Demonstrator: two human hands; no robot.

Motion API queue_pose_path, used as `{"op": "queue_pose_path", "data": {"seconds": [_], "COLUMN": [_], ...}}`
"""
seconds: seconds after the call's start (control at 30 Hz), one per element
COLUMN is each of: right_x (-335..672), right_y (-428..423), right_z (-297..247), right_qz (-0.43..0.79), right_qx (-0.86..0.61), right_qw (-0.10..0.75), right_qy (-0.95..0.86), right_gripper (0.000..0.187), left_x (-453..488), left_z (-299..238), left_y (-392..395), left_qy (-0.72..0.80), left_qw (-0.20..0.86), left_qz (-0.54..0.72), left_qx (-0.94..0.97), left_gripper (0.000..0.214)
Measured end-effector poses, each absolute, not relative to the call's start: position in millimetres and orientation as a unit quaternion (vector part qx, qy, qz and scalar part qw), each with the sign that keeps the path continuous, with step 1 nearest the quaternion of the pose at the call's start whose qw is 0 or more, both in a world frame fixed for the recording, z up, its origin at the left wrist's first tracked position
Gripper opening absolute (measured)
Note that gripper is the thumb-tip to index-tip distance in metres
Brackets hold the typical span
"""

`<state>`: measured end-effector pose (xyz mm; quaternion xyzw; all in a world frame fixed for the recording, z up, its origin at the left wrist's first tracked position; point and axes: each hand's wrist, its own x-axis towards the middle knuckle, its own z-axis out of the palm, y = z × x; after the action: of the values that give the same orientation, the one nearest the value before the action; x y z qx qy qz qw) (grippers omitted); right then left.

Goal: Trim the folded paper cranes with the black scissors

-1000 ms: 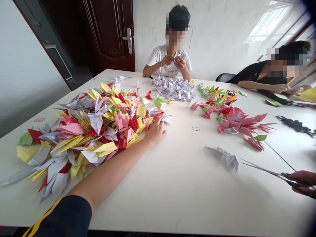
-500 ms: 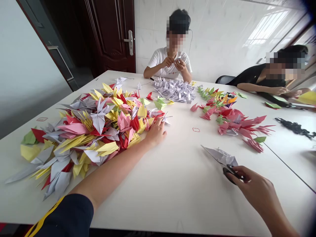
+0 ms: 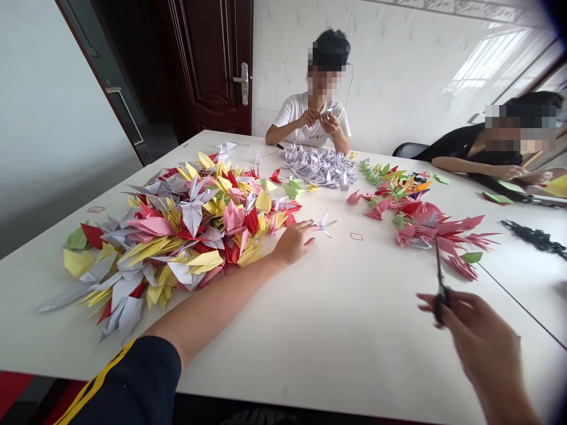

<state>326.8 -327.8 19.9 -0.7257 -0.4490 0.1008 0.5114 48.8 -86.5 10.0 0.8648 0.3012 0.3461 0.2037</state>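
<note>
Over open tabletop, right fingers grip scissors, left fingers empty (beside origami cranes)

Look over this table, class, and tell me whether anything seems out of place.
One thing stands out: a small lilac paper crane lies alone on the white table, just past the left hand. It looks odd because it sits apart from the big mixed heap of cranes.
</note>
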Motion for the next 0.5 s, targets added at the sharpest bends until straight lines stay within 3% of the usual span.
{"op": "queue_pose_path", "data": {"seconds": [0.07,0.2,0.5], "right_x": [287,232,208], "right_y": [-285,-202,-123], "right_z": [28,23,0], "right_qz": [0.171,0.285,0.333], "right_qx": [-0.666,-0.579,-0.525], "right_qw": [0.594,0.640,0.645], "right_qy": [-0.416,-0.417,-0.445], "right_gripper": [0.036,0.045,0.044], "left_x": [51,50,46], "left_z": [8,5,6], "left_y": [-87,-84,-81], "left_qy": [0.290,0.302,0.322], "left_qw": [0.241,0.271,0.254], "left_qz": [0.383,0.445,0.476], "left_qx": [0.843,0.798,0.778], "left_gripper": [0.029,0.013,0.028]}}
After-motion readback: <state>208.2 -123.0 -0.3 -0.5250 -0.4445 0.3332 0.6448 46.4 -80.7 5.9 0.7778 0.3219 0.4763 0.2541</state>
